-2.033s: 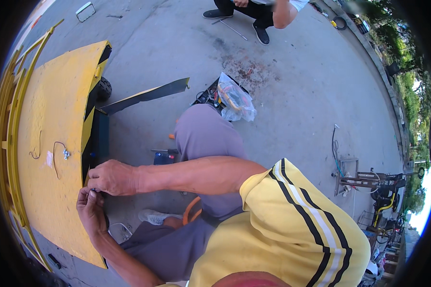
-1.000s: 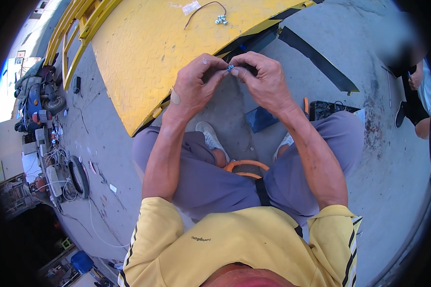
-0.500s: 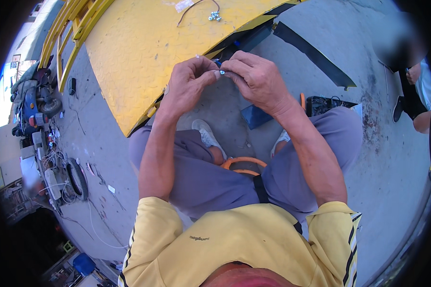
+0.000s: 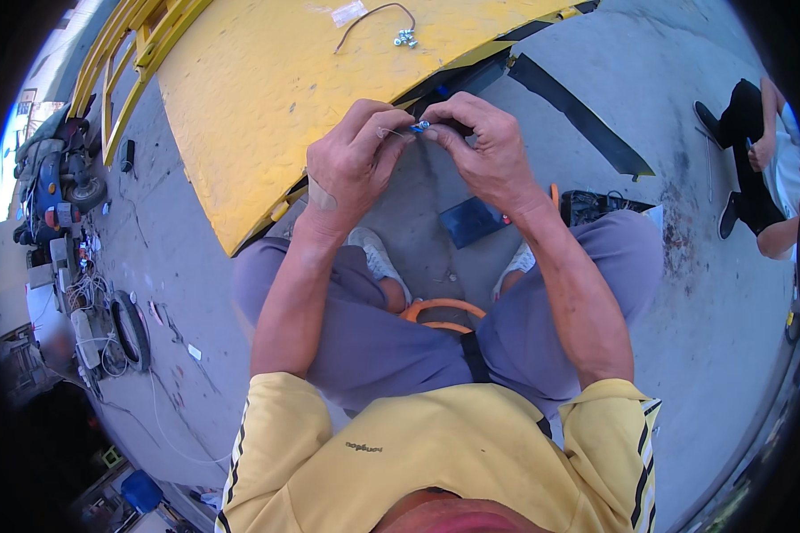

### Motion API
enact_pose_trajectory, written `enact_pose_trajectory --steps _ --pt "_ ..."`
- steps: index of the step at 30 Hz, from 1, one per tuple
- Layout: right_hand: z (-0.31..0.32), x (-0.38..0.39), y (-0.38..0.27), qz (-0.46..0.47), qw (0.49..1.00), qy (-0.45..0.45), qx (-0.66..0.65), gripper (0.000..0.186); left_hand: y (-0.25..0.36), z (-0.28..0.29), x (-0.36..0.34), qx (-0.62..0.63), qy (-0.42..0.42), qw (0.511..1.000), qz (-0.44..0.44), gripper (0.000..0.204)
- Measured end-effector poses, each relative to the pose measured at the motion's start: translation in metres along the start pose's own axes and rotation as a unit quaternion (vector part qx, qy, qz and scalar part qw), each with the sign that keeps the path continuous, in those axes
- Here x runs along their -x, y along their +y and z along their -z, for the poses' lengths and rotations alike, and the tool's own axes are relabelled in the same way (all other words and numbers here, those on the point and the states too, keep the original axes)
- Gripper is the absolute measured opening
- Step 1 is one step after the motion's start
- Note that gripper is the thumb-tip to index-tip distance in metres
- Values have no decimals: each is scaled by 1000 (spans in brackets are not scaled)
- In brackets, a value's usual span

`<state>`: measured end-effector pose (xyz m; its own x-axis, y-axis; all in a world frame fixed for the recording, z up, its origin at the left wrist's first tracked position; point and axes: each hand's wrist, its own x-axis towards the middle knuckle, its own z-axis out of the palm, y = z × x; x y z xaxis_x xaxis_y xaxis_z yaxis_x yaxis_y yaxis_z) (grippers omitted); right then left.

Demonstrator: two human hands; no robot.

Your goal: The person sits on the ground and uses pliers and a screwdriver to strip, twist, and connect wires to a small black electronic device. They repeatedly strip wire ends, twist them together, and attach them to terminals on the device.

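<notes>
Just above the near edge of the yellow metal plate (image 4: 267, 115), both hands meet fingertip to fingertip. A small blue and silvery piece (image 4: 420, 127) sits between them; its exact kind is too small to tell. My left hand (image 4: 354, 158) pinches it from the left, with a thin light strand (image 4: 389, 132) at its fingers and a patch on the wrist. From the right, my right hand (image 4: 484, 142) pinches it between thumb and curled forefinger. Farther off on the plate lie several small silvery-blue screws (image 4: 405, 38) beside a brown wire (image 4: 375, 12).
A dark strip (image 4: 582, 115) lies on the concrete at right, and a dark blue box (image 4: 471, 222) stands between my feet. A black tray (image 4: 596, 206) is by my right knee. Another person (image 4: 760, 160) is at the far right. A tyre (image 4: 130, 330) and cables lie left.
The pinched piece shows more blue and silver between the fingertips now. My left hand has turned, showing more of its back and the patch. The person at right shows more fully.
</notes>
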<state>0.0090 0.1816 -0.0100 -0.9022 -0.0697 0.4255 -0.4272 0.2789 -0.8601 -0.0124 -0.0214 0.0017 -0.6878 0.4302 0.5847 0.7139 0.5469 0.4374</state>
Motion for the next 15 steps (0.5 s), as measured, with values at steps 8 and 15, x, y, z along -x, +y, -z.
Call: enact_pose_trajectory --steps 8,15 --pt "1 5 0 53 995 -13 84 13 6 1 -4 -45 -28 998 -20 14" --pt "0 5 -2 197 959 1 205 17 -9 3 2 504 -148 685 505 14"
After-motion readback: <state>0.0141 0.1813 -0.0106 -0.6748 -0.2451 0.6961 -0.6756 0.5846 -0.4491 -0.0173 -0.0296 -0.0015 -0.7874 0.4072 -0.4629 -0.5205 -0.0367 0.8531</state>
